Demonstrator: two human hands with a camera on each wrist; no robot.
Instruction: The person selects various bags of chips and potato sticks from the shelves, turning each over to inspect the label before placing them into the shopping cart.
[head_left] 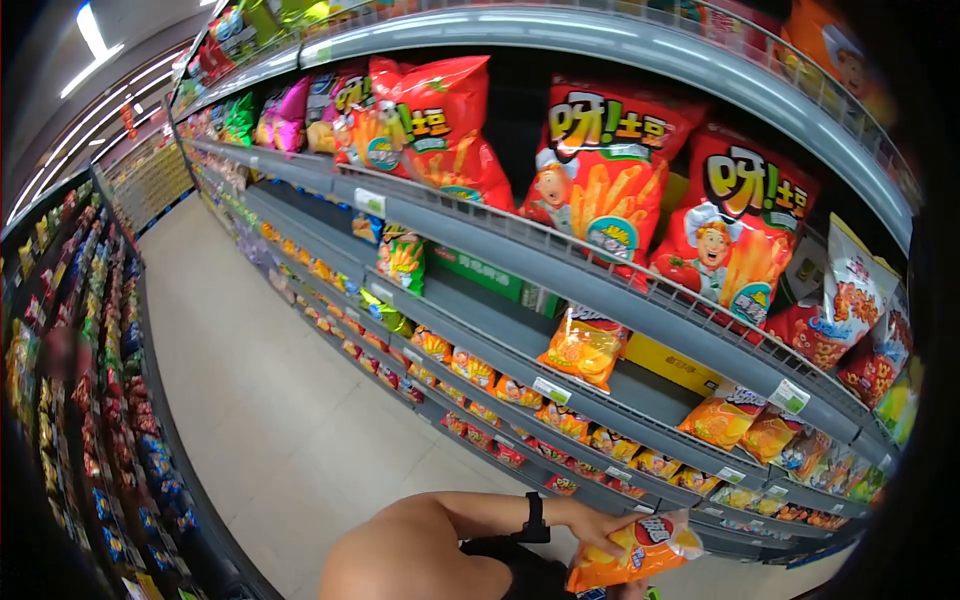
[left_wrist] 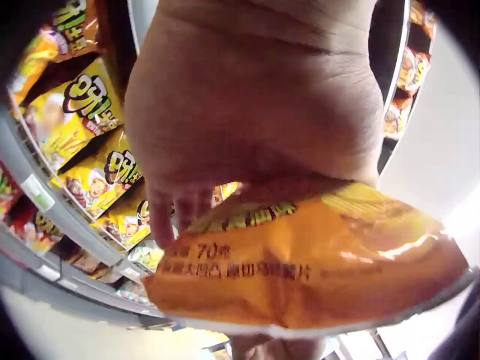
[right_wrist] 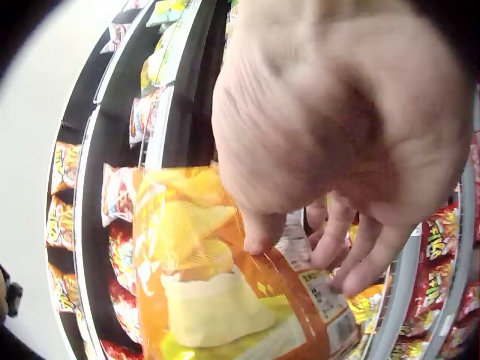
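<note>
An orange bag of potato chips (head_left: 632, 562) is held low in front of the body, at the bottom of the head view. My left hand (head_left: 592, 528), below a black wristband, grips the bag with its fingers spread over the front. Printed lettering and the bag's end seam face the left wrist camera, under the left palm (left_wrist: 255, 105). In the right wrist view, my right hand (right_wrist: 337, 142) holds the same bag (right_wrist: 217, 300), thumb on its printed face and fingers by the label panel. Most of the right hand is hidden in the head view.
A long shelf unit runs along the right, with large red snack bags (head_left: 610, 170) on an upper tier behind a wire rail. An orange chip bag (head_left: 585, 345) stands on the tier below. A pale tiled aisle (head_left: 270, 370) separates it from another snack shelf (head_left: 90, 400).
</note>
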